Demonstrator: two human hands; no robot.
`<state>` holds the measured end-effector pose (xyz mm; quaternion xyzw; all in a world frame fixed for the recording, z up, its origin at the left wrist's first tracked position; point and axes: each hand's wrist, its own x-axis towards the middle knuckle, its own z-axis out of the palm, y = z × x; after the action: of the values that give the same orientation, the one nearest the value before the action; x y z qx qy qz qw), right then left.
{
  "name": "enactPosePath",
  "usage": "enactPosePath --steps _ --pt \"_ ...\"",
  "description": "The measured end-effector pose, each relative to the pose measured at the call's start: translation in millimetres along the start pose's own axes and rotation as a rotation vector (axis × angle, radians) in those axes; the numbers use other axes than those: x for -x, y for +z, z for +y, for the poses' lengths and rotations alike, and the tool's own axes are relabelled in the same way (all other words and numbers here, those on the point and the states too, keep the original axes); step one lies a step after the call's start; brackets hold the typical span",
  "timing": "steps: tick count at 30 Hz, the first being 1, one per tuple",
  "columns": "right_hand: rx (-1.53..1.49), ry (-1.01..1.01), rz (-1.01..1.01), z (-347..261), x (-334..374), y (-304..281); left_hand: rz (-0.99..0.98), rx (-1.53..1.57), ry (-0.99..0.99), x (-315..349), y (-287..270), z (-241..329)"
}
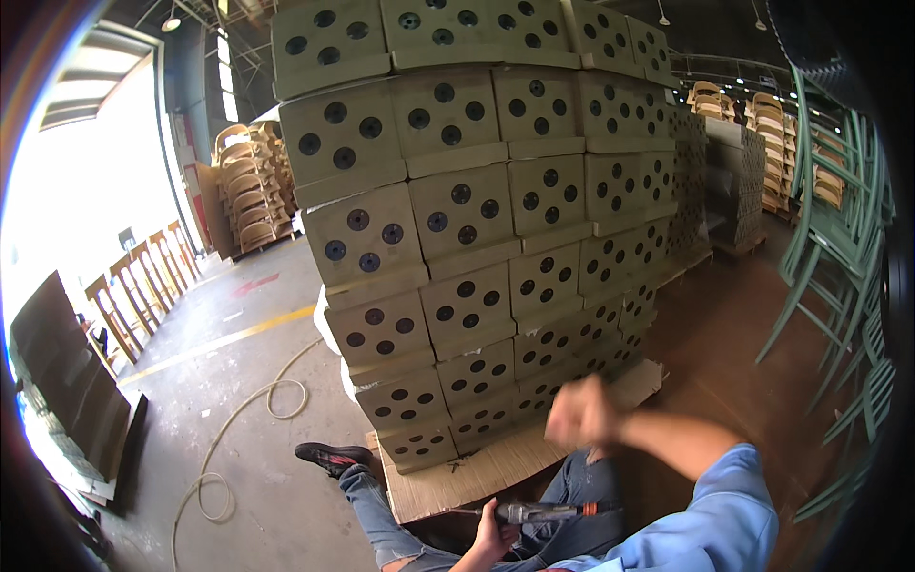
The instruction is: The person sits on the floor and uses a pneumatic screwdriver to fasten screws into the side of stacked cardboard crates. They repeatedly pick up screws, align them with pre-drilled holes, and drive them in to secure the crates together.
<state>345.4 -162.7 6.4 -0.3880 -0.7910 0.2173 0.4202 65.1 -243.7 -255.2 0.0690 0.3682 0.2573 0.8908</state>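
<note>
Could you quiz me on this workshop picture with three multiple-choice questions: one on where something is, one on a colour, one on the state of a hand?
1. Where is the hose?
A. on the floor left of the stack
B. on top of the stack
C. on the chairs

2. What colour is the sleeve?
A. red
B. blue
C. black

3. What is the left hand doing?
A. resting open
B. gripping a power tool
C. holding a chair

Answers: A, it loops over the concrete; B, light blue cloth; B, fingers wrap the tool's handle.

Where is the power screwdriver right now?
In the head view, the power screwdriver is low at centre, held in the left hand over the person's jeans, just below the cardboard sheet under the stacked olive-green panels.
</note>
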Motion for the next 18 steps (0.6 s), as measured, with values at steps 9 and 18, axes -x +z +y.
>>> enactPosePath --steps 9,18 --pt "-0.386 0.294 0.072 36 155 116 -0.267 0.048 0.183 30 123 59" --pt "-0.389 -0.628 -0.043 -16 14 61 -0.400 0.142 0.017 81 189 55"
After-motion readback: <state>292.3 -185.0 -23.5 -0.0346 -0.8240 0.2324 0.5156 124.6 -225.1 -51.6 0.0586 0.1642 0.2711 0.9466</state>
